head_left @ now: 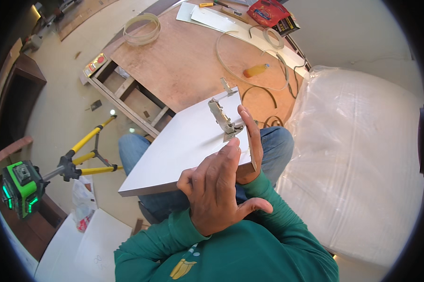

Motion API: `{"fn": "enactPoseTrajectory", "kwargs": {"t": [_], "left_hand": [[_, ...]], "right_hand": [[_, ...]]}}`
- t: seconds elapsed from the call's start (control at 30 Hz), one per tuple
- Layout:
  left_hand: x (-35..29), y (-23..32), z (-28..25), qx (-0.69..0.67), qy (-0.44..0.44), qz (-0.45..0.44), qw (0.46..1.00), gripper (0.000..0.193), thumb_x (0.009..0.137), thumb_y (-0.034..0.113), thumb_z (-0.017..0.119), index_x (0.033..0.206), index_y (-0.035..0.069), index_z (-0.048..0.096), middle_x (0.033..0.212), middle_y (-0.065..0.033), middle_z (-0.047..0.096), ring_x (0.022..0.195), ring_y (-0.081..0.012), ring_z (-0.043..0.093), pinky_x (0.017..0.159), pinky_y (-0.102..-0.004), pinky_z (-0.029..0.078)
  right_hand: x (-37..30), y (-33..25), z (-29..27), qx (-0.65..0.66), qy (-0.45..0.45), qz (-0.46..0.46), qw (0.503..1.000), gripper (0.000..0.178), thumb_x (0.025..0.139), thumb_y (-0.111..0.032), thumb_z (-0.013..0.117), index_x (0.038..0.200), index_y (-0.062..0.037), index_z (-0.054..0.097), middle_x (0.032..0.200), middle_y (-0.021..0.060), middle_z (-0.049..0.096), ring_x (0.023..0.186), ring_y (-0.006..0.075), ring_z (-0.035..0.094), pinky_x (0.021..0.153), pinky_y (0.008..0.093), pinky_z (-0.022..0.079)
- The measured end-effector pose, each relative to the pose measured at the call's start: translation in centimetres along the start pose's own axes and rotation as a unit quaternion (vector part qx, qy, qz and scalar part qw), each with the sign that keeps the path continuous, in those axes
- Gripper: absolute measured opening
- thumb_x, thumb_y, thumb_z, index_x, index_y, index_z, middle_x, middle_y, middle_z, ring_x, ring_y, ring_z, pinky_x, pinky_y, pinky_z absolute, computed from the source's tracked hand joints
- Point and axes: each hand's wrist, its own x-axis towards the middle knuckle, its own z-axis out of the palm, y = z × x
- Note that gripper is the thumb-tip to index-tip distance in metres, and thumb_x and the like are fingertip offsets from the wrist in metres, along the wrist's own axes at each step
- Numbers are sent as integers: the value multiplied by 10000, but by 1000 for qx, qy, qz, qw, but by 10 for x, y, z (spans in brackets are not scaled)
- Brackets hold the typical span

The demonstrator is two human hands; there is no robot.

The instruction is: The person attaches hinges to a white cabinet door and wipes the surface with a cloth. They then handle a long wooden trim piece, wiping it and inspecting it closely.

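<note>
White panel [174, 150] rests on lap, long axis running away from person toward wooden surface [184, 61]. Hinge [223, 121] at far right edge. Right hand [247, 141] grips that edge beside hinge; left hand [216, 192] nearer, half open, fingertip on panel.

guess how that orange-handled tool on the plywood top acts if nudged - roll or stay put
The orange-handled tool probably rolls a little: its handle looks rounded and lies flat on the plywood top. It seems stiff and light. The thin strip looped around it might stop it.
</note>
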Motion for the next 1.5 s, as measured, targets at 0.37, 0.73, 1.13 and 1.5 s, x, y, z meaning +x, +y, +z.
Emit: {"fn": "enactPoseTrajectory", "kwargs": {"t": [0.37,0.73,1.13,1.5], "left_hand": [[-2,9,11,-114,54,-11,992,438,1019,155,698,1413,27,557,1334,-26,734,1187,-158,671,983,-371,357],[11,13,19,-96,67,3,993,507,1020,114,669,1470,-43,495,1324,-22,758,1135,-143,666,967,-353,355],[2,19,18,-123,15,-11,992,674,977,105,728,1533,-80,397,1366,-7,751,1058,-123,648,973,-334,351],[-3,19,21,-101,-15,31,994,774,953,68,738,1575,-102,308,1430,-126,707,1065,-152,668,964,-341,341]], "right_hand": [[-33,6,-30,102,-5,89,991,629,997,-169,755,1508,43,457,1608,308,466,1527,412,440,1244,511,386],[-19,-37,-55,-85,-6,-35,996,758,961,-288,819,1546,22,449,1568,385,464,1450,483,513,1148,503,492],[-18,-46,-84,99,-28,-57,993,859,951,-16,597,1695,-7,169,1753,302,140,1598,439,282,1272,615,301],[-28,-32,-107,59,-42,-5,997,377,910,-20,768,1256,-10,618,1361,249,639,1259,352,667,1066,449,555]]}}
